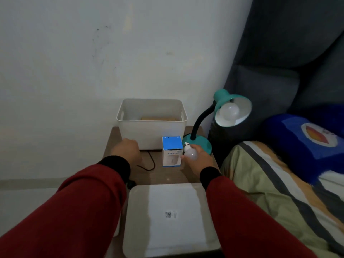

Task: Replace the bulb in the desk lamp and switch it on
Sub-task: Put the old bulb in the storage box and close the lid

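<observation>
Bulb (191,154) sits gripped in our right hand (200,159) near the desk's right edge; left hand (126,150) curled, empty. Lamp (226,108) holds another, unlit; ours is likely the old one, so switching on probably comes next.

Both red-sleeved arms reach forward. Left hand (126,150) loosely curled, knuckles up; right hand (198,158) in a closed grip, palm leftward.

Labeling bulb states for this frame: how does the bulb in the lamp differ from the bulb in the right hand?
The bulb in the lamp sits mounted inside the teal shade, its base hidden; the bulb in the right hand is loose, its metal screw base exposed. The lamp bulb is held high on the gooseneck; the hand bulb is low, beside the blue box. Both are white, round and unlit.
</observation>
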`<action>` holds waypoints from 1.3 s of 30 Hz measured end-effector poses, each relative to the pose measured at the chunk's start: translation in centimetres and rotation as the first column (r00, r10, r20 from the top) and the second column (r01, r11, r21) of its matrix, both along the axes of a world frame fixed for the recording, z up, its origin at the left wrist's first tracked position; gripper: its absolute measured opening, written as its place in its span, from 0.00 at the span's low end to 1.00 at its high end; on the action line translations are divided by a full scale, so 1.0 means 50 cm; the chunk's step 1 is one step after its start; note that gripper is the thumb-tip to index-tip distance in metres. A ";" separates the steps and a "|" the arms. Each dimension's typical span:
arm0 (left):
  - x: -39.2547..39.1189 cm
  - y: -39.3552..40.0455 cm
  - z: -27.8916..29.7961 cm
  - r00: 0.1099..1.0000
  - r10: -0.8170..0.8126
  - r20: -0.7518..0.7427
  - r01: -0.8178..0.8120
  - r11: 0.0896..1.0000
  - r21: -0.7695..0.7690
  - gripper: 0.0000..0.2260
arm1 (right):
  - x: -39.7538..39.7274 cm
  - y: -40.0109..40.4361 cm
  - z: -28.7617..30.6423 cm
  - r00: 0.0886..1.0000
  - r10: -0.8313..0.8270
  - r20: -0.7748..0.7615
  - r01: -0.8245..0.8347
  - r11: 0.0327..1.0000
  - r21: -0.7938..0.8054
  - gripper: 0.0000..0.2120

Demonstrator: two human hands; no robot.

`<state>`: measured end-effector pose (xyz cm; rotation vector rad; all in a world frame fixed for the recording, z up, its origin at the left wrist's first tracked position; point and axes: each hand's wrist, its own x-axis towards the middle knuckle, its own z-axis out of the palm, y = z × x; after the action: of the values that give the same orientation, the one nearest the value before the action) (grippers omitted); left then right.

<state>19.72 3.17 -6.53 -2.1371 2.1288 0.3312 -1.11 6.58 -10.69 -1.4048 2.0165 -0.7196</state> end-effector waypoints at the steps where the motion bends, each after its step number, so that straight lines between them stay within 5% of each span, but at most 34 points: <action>1: 0.000 0.003 0.018 1.000 -0.011 -0.007 0.011 1.000 -0.022 0.19 | 0.001 0.003 0.021 1.000 0.018 -0.002 -0.018 1.000 -0.005 0.27; 17: -0.005 -0.132 0.239 0.994 0.063 -0.093 -0.079 0.979 -0.186 0.14 | 0.030 -0.182 0.277 0.960 0.265 -0.087 -0.269 0.963 -0.035 0.26; 39: -0.001 -0.384 0.029 0.997 0.063 -0.052 -0.064 0.998 -0.018 0.16 | 0.086 -0.471 0.046 0.880 0.439 -0.183 -0.379 0.879 0.288 0.30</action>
<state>19.67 -16.02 -5.07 -2.2350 2.1023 0.3763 3.18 -16.99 -8.39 -1.7574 1.8051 -0.1090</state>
